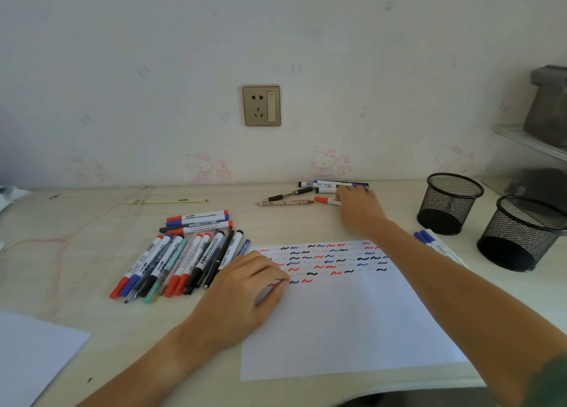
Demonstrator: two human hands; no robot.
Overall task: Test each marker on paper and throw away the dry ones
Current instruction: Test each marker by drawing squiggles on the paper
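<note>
While our right hand (357, 204) reaches to the far pile of markers (333, 189) by the wall, fingers lying over the pens with no closed grip that we can make out, our left hand (254, 279) sits on the near-left edge of the paper (352, 324), fingers curled and tips pressing the sheet flat, holding nothing. Under the right fingertips: a red-capped marker (326, 200) just nearside of them, white-barrelled ones just beyond. We judge the step is picking the next untested marker; best to pinch one barrel only, lift clear so the neighbours don't roll, and keep the left hand pinning the sheet. Next squiggle should go on the last row, just right of the left fingertips, where the marks stop. Counts: far pile under the right hand is roughly six pens, overlap makes it uncertain; the big pile (187, 253) left of the left hand is around fifteen, too bunched to fix; two blue-capped markers (428, 238) lie right of the right forearm; two mesh cups (449, 202), both looking empty; six rows of squiggles. No bin in view, so the throw-away spot is unclear.
</note>
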